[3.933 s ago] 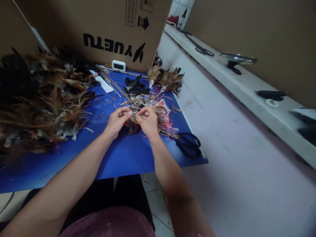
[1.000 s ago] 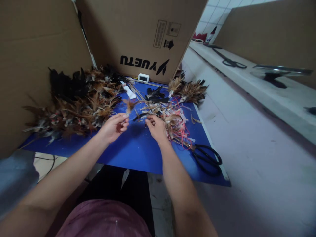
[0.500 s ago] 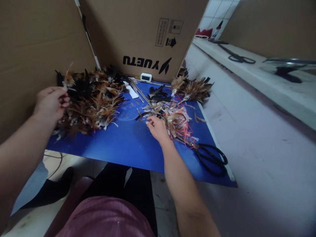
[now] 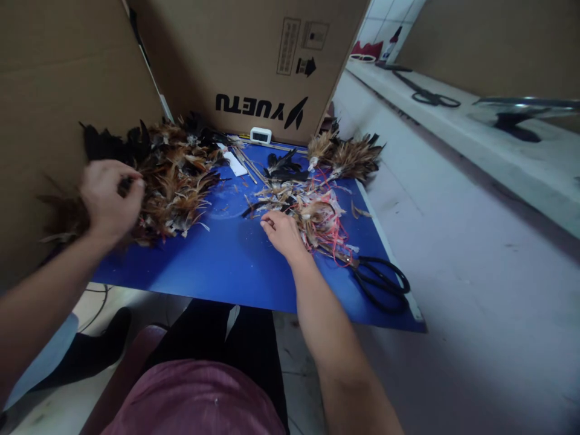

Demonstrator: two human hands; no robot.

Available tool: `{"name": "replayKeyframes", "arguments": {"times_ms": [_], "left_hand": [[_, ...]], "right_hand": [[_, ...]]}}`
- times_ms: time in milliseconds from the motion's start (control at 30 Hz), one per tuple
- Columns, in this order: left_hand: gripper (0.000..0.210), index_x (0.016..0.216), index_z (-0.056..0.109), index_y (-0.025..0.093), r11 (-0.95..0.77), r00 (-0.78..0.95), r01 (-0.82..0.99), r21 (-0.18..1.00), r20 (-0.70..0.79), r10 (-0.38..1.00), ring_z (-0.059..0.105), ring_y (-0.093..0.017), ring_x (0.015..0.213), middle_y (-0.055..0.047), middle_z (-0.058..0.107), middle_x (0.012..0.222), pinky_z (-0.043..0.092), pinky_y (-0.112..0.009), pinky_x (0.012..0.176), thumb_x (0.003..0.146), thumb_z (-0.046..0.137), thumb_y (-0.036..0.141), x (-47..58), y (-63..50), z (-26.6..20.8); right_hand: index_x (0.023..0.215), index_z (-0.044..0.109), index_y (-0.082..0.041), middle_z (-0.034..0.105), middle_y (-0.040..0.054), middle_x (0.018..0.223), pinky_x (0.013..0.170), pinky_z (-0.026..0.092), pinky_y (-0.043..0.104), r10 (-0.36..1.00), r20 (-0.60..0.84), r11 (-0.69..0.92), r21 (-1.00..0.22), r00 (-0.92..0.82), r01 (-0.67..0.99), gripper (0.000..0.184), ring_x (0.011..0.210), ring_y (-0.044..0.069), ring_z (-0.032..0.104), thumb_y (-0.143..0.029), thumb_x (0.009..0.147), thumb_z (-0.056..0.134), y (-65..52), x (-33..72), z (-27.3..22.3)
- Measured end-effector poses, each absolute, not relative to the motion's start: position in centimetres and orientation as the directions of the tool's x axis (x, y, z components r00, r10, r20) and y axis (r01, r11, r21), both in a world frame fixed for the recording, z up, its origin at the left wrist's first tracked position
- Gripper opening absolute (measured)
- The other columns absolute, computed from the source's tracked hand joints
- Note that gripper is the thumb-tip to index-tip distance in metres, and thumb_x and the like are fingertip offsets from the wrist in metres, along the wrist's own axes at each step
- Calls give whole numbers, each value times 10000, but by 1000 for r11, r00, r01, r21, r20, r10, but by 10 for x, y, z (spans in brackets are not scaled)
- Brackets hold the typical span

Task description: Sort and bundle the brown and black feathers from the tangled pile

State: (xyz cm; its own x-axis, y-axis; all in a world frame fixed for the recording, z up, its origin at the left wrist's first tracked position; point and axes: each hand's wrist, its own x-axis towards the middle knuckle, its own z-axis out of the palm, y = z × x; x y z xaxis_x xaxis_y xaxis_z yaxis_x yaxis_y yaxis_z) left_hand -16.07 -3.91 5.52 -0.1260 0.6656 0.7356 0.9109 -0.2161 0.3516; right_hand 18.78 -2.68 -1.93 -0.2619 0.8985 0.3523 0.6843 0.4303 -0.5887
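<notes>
My left hand (image 4: 110, 199) is curled on the big heap of brown and black feathers (image 4: 167, 175) at the left of the blue tabletop (image 4: 226, 266), fingers pinched together as if around a feather, though the blur keeps me from telling whether anything is really between them. My right hand (image 4: 281, 232) rests loosely half-closed, holding nothing that I can see, its fingertips touching the near edge of the tangle of trimmed quills and red string (image 4: 317, 214) in the middle. Past that tangle, by the cardboard box (image 4: 254, 54), lie a few finished-looking feather bundles (image 4: 347, 156). The black scissors (image 4: 378, 283) lie untouched just right of my wrist. Judging by the sizes, only a small share is done: the loose heap is far larger than the bundled lot, so most of the feathers are left to sort.
</notes>
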Motion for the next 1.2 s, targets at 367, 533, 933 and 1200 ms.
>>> {"name": "replayKeyframes", "arguments": {"times_ms": [367, 533, 933, 1200], "left_hand": [[289, 1024, 720, 338, -582, 511, 761, 285, 289, 810, 482, -313, 1293, -70, 688, 1192, 118, -569, 1135, 759, 614, 293, -155, -28, -9], [316, 1051, 708, 266, -564, 501, 804, 189, 295, 814, 472, -299, 1266, -90, 676, 1212, 112, -545, 1130, 784, 539, 283, -196, -3, -18], [274, 967, 689, 250, -502, 436, 832, 236, 281, 855, 485, -211, 1156, -37, 674, 1087, 92, -509, 1146, 724, 583, 178, -241, 41, -15], [393, 1223, 615, 242, -531, 522, 846, -44, 268, 810, 388, -221, 1335, -37, 533, 1402, 119, -567, 1129, 889, 461, 380, -211, 6, 0]], "right_hand": [[865, 679, -197, 674, 52, 894, 781, 454, 296, 906, 327, 418, -588, -269, 693, 128, 810, 177, 608, -156, 844, 559, -27, 189, -19], [855, 677, -202, 680, 52, 892, 811, 449, 305, 903, 327, 423, -574, -278, 701, 128, 839, 185, 607, -159, 847, 557, -25, 189, -21], [888, 685, -177, 681, 66, 910, 807, 453, 299, 912, 305, 406, -560, -276, 723, 146, 840, 187, 614, -140, 855, 547, -29, 188, -14], [877, 685, -190, 676, 52, 910, 816, 448, 293, 915, 296, 398, -540, -275, 742, 140, 847, 178, 611, -158, 867, 549, -29, 188, -12]]}}
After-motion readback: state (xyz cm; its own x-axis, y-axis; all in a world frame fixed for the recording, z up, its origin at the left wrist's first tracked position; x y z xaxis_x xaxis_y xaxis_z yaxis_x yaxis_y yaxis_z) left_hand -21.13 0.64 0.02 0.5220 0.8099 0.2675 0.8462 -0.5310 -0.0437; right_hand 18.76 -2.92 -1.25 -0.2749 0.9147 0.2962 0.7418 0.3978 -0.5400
